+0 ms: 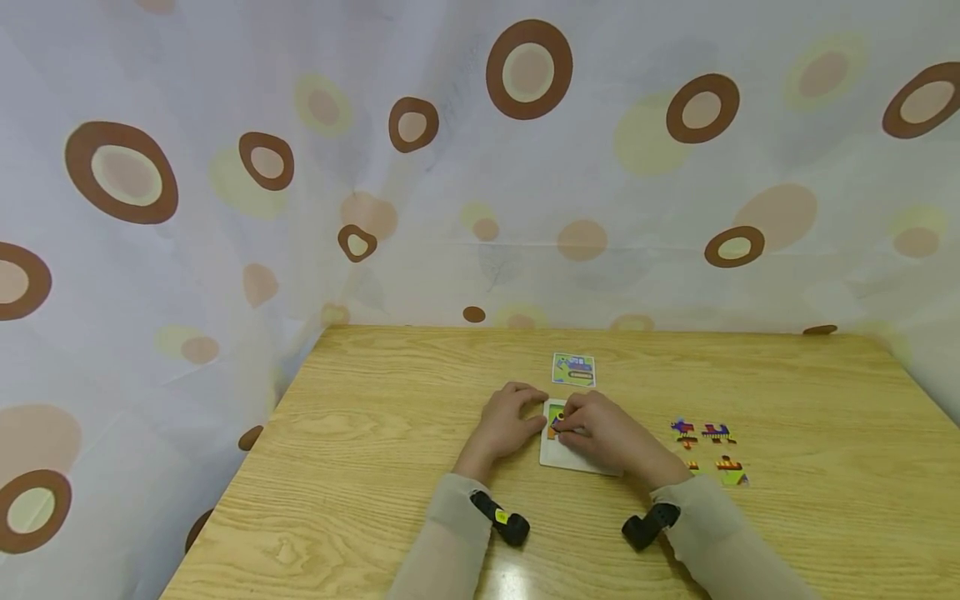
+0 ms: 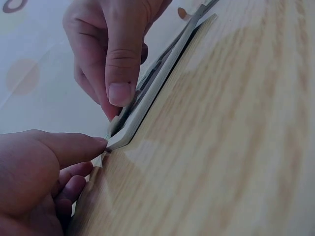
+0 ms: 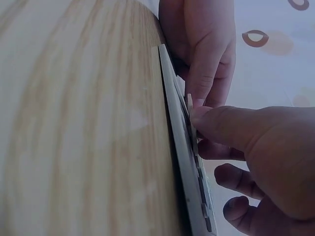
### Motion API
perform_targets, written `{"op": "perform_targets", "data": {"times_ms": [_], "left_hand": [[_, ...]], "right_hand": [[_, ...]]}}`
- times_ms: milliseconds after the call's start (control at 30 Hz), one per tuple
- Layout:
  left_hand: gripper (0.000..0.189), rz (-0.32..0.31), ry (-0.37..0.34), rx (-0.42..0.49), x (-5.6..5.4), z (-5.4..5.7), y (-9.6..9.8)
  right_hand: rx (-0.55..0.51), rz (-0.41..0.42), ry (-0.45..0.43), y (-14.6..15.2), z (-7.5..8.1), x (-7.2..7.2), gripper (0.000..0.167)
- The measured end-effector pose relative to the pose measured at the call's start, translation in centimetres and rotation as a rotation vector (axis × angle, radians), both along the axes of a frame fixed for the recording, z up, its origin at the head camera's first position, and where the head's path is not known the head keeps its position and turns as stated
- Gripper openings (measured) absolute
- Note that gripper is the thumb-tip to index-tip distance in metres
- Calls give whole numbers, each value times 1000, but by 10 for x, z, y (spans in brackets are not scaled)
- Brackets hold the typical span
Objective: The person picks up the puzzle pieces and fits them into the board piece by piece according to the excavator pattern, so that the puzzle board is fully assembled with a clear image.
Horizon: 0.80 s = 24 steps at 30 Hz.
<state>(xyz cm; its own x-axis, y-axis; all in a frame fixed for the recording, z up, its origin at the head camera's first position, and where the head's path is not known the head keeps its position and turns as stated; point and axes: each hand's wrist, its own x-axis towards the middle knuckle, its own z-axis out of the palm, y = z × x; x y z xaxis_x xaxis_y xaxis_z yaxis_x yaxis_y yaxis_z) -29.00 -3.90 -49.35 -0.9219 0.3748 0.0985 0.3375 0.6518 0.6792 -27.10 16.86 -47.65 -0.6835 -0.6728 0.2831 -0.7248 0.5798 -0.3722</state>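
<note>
A small white puzzle tray [image 1: 553, 454] lies on the table with colourful jigsaw pieces in its upper left part. My left hand [image 1: 504, 423] is at the tray's left side, its thumb [image 2: 83, 147] touching the rim near a corner. Over the tray, my right hand [image 1: 606, 429] pinches a puzzle piece [image 3: 192, 123] between thumb and finger, tilted against the tray. The fingers hide much of the tray's inside and most of that piece's picture.
Behind the tray lies a picture card [image 1: 573, 369] showing a digger. Several loose puzzle pieces [image 1: 718, 433] are spread on the wooden table [image 1: 390, 400] right of my right hand; the forearm partly covers one. A patterned curtain [image 1: 450, 183] hangs behind the table.
</note>
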Motion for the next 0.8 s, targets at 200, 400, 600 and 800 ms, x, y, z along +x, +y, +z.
{"op": "perform_targets", "data": {"times_ms": [200,400,600,800], "left_hand": [[34,-4,-5,12,1,1,0],[34,-8,1,12,1,0,1],[34,-6,17,-6,0,0,1],[34,-7,0,11,1,1,0]], "right_hand": [[26,-5,7,-1,1,2,13],[-14,-83,-70,-3,3,4,8],[-35,-131,-107,-4,4,3,5],[-55,-113,-122,-1,2,1,7]]}}
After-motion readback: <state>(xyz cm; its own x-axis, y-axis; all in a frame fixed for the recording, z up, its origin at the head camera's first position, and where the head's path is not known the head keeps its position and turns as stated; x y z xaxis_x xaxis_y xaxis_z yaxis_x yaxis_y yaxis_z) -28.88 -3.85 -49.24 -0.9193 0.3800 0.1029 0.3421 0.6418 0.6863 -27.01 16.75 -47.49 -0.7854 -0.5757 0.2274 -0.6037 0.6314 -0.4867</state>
